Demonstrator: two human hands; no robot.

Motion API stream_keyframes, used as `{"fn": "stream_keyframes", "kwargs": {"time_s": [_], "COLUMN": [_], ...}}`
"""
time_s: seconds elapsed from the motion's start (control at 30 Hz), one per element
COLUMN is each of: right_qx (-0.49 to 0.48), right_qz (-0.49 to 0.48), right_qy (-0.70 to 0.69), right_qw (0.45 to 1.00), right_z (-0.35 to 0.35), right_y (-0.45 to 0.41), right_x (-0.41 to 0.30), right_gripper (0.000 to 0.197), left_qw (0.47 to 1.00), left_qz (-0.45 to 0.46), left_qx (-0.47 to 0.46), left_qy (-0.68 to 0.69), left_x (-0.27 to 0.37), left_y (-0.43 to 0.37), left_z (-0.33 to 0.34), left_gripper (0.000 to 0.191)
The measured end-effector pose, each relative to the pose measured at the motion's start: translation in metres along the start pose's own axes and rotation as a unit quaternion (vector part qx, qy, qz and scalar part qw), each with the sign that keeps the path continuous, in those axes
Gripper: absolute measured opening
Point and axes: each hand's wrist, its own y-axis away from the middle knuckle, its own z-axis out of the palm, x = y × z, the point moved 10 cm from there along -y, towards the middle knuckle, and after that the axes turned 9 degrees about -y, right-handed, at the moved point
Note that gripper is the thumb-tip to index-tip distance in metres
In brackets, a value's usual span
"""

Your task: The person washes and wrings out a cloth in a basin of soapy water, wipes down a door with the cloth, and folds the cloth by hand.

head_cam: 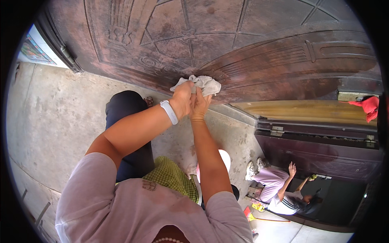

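Observation:
Both my hands meet at a crumpled pale grey cloth point(209, 85), which lies against the lower part of a dark reddish-brown embossed door panel point(170, 45). My left hand point(183, 98), with a white wristband at the wrist, is closed on the cloth's left part. Beside it, my right hand point(200, 104) touches the first and pinches the cloth's near edge. Folds of the cloth hide some fingertips. Around the cloth the door shows carved lines, scrolls and uneven, partly darker patches.
Concrete floor point(60, 106) lies below the door. At right, a person point(285, 197) holds a yellow-green cloth at another dark door point(304, 152). A red cloth point(369, 107) hangs by the lock plate. A red-and-yellow broom point(249, 214) lies near that person. A hinge point(67, 54) is at upper left.

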Motion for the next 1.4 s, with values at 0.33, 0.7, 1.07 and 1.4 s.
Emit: {"fn": "stream_keyframes", "kwargs": {"time_s": [0.33, 0.7, 1.07, 1.4], "right_qx": [0.259, 0.319, -0.098, 0.184], "right_qz": [0.65, 0.237, 0.336, 0.568], "right_qy": [-0.499, -0.372, -0.16, -0.512], "right_qw": [0.512, 0.839, 0.923, 0.618], "right_z": [-0.046, -0.192, 0.007, -0.136], "right_y": [0.108, -0.065, 0.072, 0.145], "right_x": [0.098, 0.028, 0.129, 0.164], "right_gripper": [0.035, 0.026, 0.038, 0.014], "left_qw": [0.994, 0.997, 0.987, 0.983], "left_qz": [0.001, 0.045, 0.036, -0.005], "left_qx": [-0.016, 0.016, 0.02, -0.016], "left_qy": [-0.106, -0.062, -0.153, -0.182], "left_x": [-0.018, 0.005, -0.028, -0.059], "left_y": [-0.018, -0.02, -0.037, -0.032], "left_z": [0.001, 0.003, 0.01, 0.03], "left_gripper": [0.023, 0.021, 0.024, 0.023]}}
